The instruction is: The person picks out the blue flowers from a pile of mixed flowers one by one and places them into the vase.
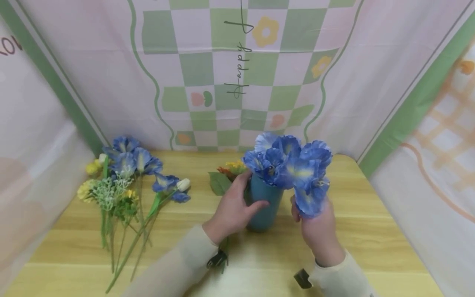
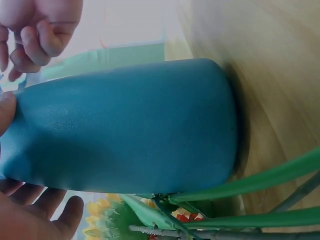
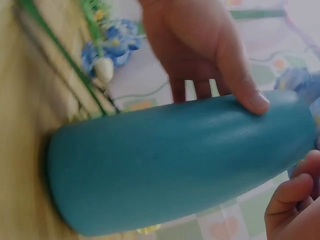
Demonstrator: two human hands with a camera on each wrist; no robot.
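Note:
A tall blue-green vase (image 1: 264, 202) stands upright on the table. My left hand (image 1: 233, 206) grips its upper left side, thumb in front and fingers behind; the left wrist view shows the vase wall (image 2: 120, 130) close up. Large blue artificial flowers (image 1: 272, 159) fill its mouth, and one blue flower (image 1: 309, 177) leans out to the right. Just under that bloom, my right hand (image 1: 320, 231) has curled fingers and appears to hold the flower close to its head. Petals hide part of the grip. In the right wrist view, the right fingers (image 3: 297, 192) are beside the vase's upper end.
On the left lie loose artificial stems: blue flowers (image 1: 126, 159), yellow flowers (image 1: 86, 189) and a white tulip (image 1: 183, 185). Yellow and red flowers (image 1: 233, 167) with a green leaf (image 1: 219, 183) lie behind my left hand. A printed cloth (image 1: 230, 70) hangs behind the wooden table (image 1: 371, 231).

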